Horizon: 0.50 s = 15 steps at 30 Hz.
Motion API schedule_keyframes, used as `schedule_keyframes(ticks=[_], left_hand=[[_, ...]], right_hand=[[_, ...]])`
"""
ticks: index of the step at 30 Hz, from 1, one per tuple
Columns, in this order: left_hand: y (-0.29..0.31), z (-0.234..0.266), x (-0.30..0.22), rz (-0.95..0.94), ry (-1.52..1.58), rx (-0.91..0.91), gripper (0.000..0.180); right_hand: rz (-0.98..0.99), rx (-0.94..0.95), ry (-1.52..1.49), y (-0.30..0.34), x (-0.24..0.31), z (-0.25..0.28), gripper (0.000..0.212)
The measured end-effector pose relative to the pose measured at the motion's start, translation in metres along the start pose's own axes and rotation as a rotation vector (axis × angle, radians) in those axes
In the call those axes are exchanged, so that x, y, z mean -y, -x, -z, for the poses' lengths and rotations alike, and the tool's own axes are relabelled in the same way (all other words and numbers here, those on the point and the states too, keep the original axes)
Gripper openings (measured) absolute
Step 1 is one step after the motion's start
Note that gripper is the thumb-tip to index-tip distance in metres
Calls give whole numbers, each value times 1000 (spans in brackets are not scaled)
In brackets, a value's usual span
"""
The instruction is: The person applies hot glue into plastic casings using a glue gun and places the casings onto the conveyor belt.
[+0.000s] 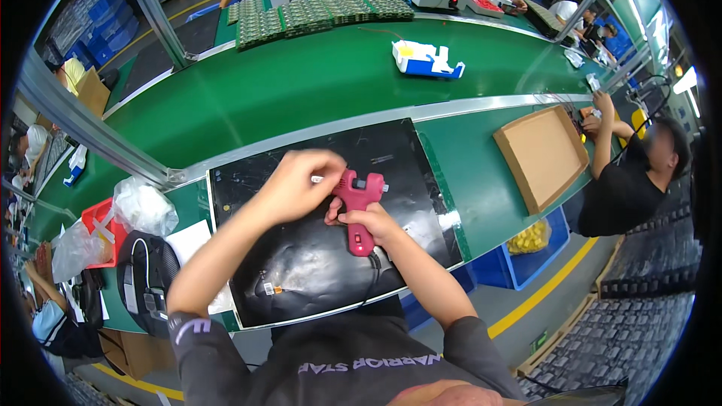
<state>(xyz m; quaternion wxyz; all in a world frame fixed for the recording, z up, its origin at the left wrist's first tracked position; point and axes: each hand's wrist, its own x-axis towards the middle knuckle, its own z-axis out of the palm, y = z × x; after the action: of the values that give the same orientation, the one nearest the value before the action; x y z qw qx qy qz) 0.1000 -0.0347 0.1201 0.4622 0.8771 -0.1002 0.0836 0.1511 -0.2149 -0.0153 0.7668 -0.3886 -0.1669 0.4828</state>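
Note:
My right hand [381,223] is wrapped round the handle of a pink, pistol-shaped corded tool that looks like a glue gun [359,197]. Its nozzle points right, and a black cord [374,278] runs down from the handle. At the tool's rear end my left hand [297,184], a little blurred, is closed with its fingers pinched. A short white stick [317,179] pokes out of that grip; whether it reaches into the tool is hidden by the fingers. Both hands are above a black mat [301,256] on the bench.
Beyond the mat runs a green conveyor belt [301,75] bearing a white-and-blue casing [427,60]. Rows of circuit boards [323,15] lie behind it. An open cardboard box [541,158] stands right, near a co-worker [632,173]. At left are a red bin [101,229], plastic bags and a black backpack [143,278].

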Motion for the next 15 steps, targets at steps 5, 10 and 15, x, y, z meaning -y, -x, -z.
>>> schedule_keyframes(ticks=[5,10,15], left_hand=[[-150,-32,56,-137,-301,2,22],[-260,-61,110,-48,-535,-53,32],[-305,-90,131,178,-600,-117,36]], right_hand=[[9,25,-21,-1,1,6,26],[5,37,-29,-9,-3,5,26],[-69,-67,12,-3,11,-5,25]])
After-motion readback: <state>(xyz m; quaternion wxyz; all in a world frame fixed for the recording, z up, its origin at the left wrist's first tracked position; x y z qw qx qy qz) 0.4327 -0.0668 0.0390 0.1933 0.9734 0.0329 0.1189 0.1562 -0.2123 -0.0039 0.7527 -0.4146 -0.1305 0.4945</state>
